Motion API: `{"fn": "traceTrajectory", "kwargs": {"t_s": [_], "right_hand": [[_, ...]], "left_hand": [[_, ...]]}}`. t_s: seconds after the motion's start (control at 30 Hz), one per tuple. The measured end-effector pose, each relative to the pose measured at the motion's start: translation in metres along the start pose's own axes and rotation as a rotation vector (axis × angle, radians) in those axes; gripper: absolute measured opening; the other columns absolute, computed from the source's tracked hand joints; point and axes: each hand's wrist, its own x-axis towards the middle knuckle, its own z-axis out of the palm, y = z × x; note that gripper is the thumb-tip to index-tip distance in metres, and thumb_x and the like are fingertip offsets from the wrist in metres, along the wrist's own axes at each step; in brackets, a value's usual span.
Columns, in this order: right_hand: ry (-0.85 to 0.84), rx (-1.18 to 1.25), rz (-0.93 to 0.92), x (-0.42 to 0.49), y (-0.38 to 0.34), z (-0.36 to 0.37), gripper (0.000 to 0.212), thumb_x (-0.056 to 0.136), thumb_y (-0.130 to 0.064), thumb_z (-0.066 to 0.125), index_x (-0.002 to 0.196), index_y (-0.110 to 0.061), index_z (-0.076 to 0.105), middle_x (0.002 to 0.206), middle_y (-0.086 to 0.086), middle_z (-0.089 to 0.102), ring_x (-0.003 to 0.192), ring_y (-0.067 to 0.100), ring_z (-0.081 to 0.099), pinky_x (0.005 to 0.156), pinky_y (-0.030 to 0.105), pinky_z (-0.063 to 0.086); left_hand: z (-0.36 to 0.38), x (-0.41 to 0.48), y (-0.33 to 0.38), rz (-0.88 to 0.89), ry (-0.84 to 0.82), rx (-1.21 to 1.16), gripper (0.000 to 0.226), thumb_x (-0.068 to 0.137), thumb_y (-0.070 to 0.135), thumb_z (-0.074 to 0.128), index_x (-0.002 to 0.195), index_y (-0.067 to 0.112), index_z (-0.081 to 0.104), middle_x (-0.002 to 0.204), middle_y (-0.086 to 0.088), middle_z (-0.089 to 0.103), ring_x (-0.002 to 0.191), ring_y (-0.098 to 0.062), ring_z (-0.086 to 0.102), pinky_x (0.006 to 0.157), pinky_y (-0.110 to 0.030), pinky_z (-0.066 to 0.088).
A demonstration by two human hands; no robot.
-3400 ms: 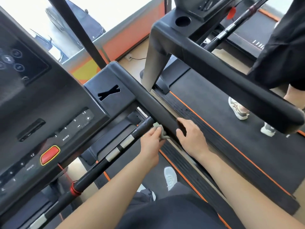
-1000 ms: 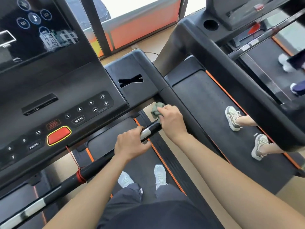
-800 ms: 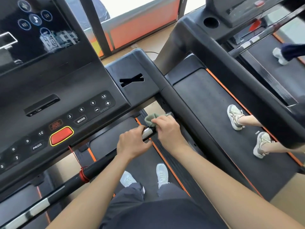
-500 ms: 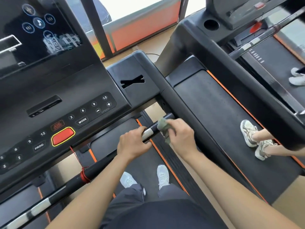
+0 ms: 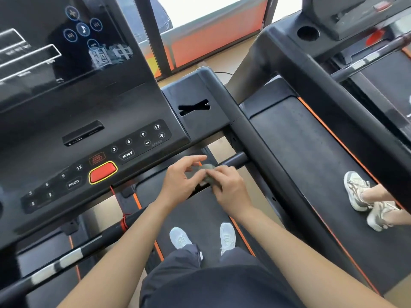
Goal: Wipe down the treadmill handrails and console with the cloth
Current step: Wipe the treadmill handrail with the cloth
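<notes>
Hovering just below the console point(image 5: 93, 134) buttons, the left hand point(image 5: 181, 182) has its fingers point(image 5: 196, 158) spread and loosely curved beside the small grey-green cloth point(image 5: 208, 168); whether they touch it I cannot tell. That cloth sits bunched between both hands over the black crossbar point(image 5: 235, 162), pinched by the curled fingers point(image 5: 216, 175) of the right hand point(image 5: 229, 185), with the side handrail point(image 5: 255, 147) just beyond. It looks light, soft and limp, so it likely handles best gathered into the palm and wrapped round a rail, not held by one corner.
</notes>
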Motion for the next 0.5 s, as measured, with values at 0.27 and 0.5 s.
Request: {"fn": "traceTrajectory", "kwargs": {"t_s": [0.27, 0.5], "right_hand": [[0.207, 0.07, 0.211, -0.011, 0.02, -0.018, 0.024, 0.073, 0.007, 0.069, 0.09, -0.009, 0.063, 0.088, -0.001, 0.059, 0.078, 0.02, 0.055, 0.069, 0.034, 0.047], [0.181, -0.047, 0.077, -0.002, 0.007, 0.004, 0.015, 0.078, -0.001, 0.075, 0.09, -0.009, 0.071, 0.083, 0.005, 0.061, 0.075, 0.027, 0.056, 0.064, 0.035, 0.045]], "left_hand": [[0.016, 0.022, 0.008, 0.162, -0.244, 0.25, 0.017, 0.085, 0.029, 0.077, 0.102, 0.025, 0.078, 0.09, 0.007, 0.069, 0.082, -0.014, 0.06, 0.077, -0.038, 0.052], [-0.001, 0.028, -0.003, 0.077, -0.114, 0.276, 0.013, 0.085, 0.008, 0.076, 0.09, 0.019, 0.077, 0.081, 0.006, 0.067, 0.068, -0.004, 0.058, 0.073, -0.037, 0.054]]}}
